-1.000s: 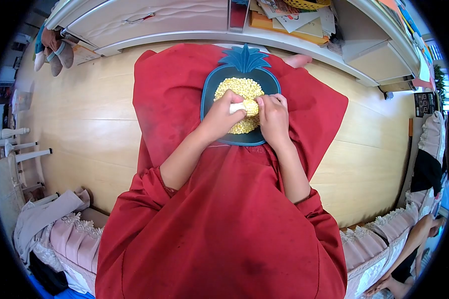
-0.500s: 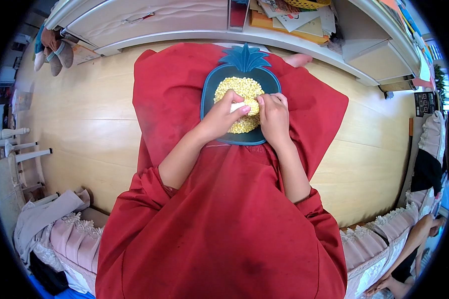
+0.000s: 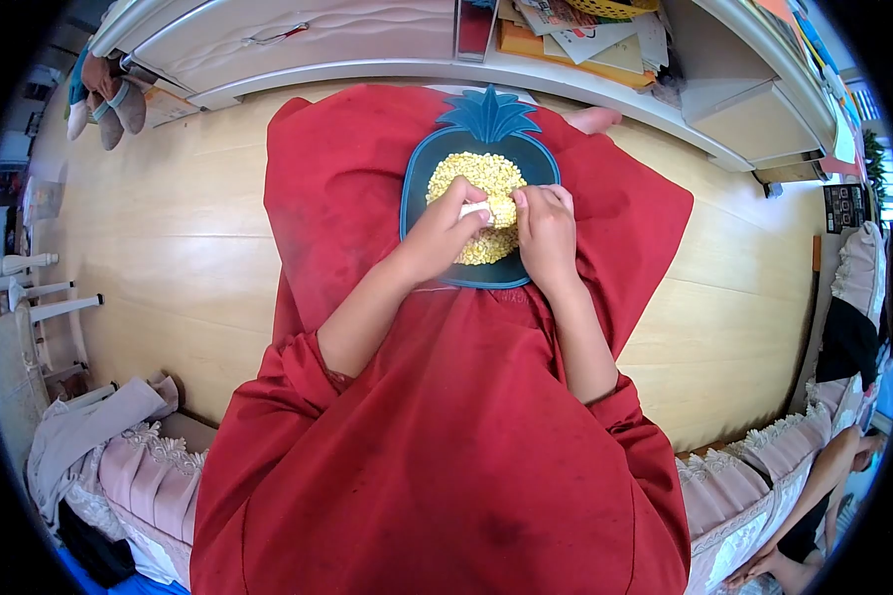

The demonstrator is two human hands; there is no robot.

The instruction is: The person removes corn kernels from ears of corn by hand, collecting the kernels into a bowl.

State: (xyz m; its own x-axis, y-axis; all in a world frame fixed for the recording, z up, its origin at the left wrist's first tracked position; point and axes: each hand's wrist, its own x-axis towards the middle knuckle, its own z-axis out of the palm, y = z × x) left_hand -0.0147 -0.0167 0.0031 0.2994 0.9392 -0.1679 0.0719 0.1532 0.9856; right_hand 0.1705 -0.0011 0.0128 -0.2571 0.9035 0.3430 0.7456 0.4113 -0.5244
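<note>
A dark teal pineapple-shaped tray (image 3: 413, 208) rests on my lap over red cloth, heaped with loose yellow corn kernels (image 3: 466, 171). Just above the heap, a corn cob (image 3: 501, 210) lies sideways between my hands, partly bare and whitish at its left end, with kernels on at the right. My left hand (image 3: 443, 233) is closed around the bare end. My right hand (image 3: 546, 228) has its fingers and thumb closed at the kernel-covered right end. The fingers hide part of the cob.
A white cabinet (image 3: 367, 40) with papers and a yellow basket (image 3: 605, 6) runs along the far side. Gathered pink upholstery (image 3: 154, 486) lies at both sides, a white chair (image 3: 45, 297) at left. Another person's arm (image 3: 814, 486) shows at lower right.
Both hands keep almost the same place and grip on the cob. The left thumb has shifted very slightly over the cob.
</note>
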